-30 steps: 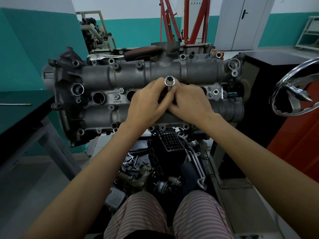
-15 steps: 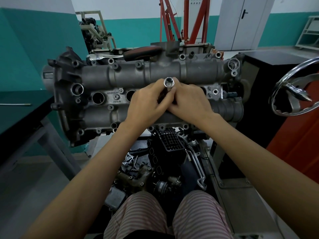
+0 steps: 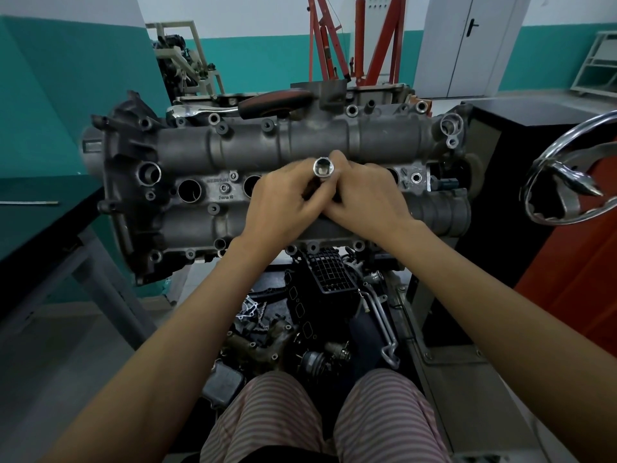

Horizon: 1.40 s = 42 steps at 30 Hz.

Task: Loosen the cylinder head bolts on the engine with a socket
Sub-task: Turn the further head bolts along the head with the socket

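The grey cylinder head (image 3: 253,145) of the engine lies across the middle of the view, with open round holes along its centre row. A shiny silver socket (image 3: 323,169) stands upright over that row, its open end facing me. My left hand (image 3: 283,202) and my right hand (image 3: 367,198) meet around it, and the fingers of both are curled round its shaft just below the top. What the socket sits on is hidden by my fingers. A ratchet with a dark red handle (image 3: 273,100) lies on the far edge of the head.
A dark workbench (image 3: 40,222) runs along the left. A chrome hand wheel (image 3: 574,182) juts in at the right beside a black and orange cabinet. Loose engine parts (image 3: 314,312) lie below the head, above my knees. A red engine hoist (image 3: 354,38) stands behind.
The socket and both hands have shifted very slightly to the left and down. Nothing else has moved.
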{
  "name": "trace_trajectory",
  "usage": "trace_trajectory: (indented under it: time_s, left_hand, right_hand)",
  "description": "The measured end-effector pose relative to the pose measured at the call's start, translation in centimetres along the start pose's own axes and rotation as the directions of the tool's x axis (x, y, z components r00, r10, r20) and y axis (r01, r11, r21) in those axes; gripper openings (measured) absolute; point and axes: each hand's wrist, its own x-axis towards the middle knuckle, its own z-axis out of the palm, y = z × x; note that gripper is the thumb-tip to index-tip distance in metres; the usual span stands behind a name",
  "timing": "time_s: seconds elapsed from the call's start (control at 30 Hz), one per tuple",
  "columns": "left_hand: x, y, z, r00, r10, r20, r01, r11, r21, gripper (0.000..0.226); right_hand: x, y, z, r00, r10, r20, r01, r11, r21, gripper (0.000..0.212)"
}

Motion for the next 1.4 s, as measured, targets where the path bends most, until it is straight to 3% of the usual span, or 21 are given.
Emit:
trace_trajectory:
  time_s: [0.13,0.33,0.43,0.6,0.87,1.03,1.2,1.4]
  left_hand:
    - [0.06,-0.02,-0.05,0.998,0.046,-0.046,-0.047,0.999,-0.015,0.034]
    - [-0.01,0.22,-0.22,0.998,0.017,0.057,-0.017,1.000,0.010,0.026]
    - [0.01,0.22,-0.16,1.000,-0.007,0.020,0.007,1.000,0.014,0.025]
    - [0.20,0.18,-0.17,1.000,0.025,-0.017,-0.025,0.999,-0.031,0.037]
    - [0.02,0.27,-0.18,1.000,-0.002,0.019,0.001,1.000,0.024,0.025]
    - [0.13,0.11,-0.09,0.999,0.009,-0.042,-0.010,1.000,-0.014,0.032]
    - [0.08,0.16,-0.15,1.000,0.019,0.006,-0.019,1.000,0.012,0.035]
    - [-0.03,0.31,-0.08,0.999,0.017,-0.035,-0.015,0.998,0.055,0.027]
  right_hand:
    - [-0.01,0.16,0.03,1.000,0.008,0.023,-0.008,1.000,0.002,0.034]
    - [0.02,0.31,0.31,0.999,-0.028,0.032,0.029,0.999,-0.045,0.028]
    - [0.08,0.19,0.27,1.000,-0.002,-0.018,0.001,1.000,-0.012,0.035]
    - [0.14,0.35,0.47,0.999,-0.008,0.039,0.011,0.997,-0.078,0.040]
    - [-0.02,0.22,0.22,1.000,-0.032,0.000,0.032,0.999,-0.014,0.032]
    - [0.17,0.19,0.36,0.999,0.014,0.052,-0.010,0.996,-0.091,0.053]
    - [0.05,0.53,0.46,0.997,-0.023,0.069,0.028,0.997,-0.067,0.032]
    - [0.07,0.06,0.22,0.999,0.021,0.030,-0.021,1.000,-0.011,0.038]
